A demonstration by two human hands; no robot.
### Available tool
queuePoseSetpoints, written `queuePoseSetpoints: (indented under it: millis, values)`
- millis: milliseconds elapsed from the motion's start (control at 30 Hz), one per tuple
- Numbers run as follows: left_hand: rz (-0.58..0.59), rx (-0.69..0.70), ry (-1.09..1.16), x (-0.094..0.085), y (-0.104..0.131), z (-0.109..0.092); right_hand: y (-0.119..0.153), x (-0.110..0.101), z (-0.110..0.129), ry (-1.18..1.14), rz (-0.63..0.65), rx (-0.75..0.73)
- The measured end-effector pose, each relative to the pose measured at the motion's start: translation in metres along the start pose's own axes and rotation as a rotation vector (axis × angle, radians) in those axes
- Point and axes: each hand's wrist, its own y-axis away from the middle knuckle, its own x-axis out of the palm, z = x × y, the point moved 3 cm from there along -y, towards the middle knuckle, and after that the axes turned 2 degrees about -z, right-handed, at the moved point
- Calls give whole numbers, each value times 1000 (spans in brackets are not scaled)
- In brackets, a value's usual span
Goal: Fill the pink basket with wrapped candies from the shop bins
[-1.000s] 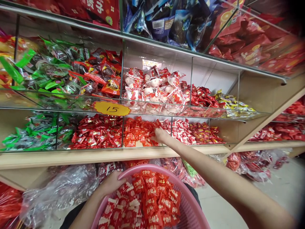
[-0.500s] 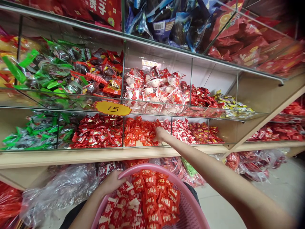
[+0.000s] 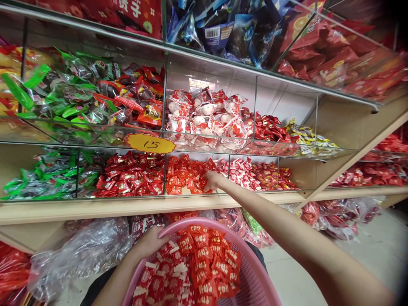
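Note:
My left hand [image 3: 154,241] is closed over the rim of a pink plastic basket [image 3: 245,242] at the bottom. Inside lie orange-red candy packets [image 3: 204,263] with pale lettering and, to their left, red-and-white candy packets [image 3: 164,276]. My right hand [image 3: 213,181] reaches into a low shelf compartment, at the right side of a pile of small orange-red wrapped candies [image 3: 181,172]. Its fingers curl downward against the candies and look closed. Whatever lies between them is hidden.
Glass dividers separate neighbouring piles of red candies [image 3: 130,176] and red-and-white candies [image 3: 240,172]. A wooden shelf edge [image 3: 95,211] runs below; a glass shelf with a yellow price tag [image 3: 151,143] hangs above. Clear plastic bags [image 3: 86,246] lie beneath.
My right hand has shifted very slightly left and down among the orange-red candies. My left hand and the basket look almost unmoved.

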Motion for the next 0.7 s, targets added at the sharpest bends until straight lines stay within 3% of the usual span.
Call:
queuePoseSetpoints:
  millis: [400,600,700]
  values:
    - [28,10,22,0,0,-2,1,2,8,-13,74,69]
    - [25,30,-21,0,-2,-3,12,-14,1,-68,82,64]
    - [38,23,-15,-1,0,-8,22,-28,-4,-117,25,26]
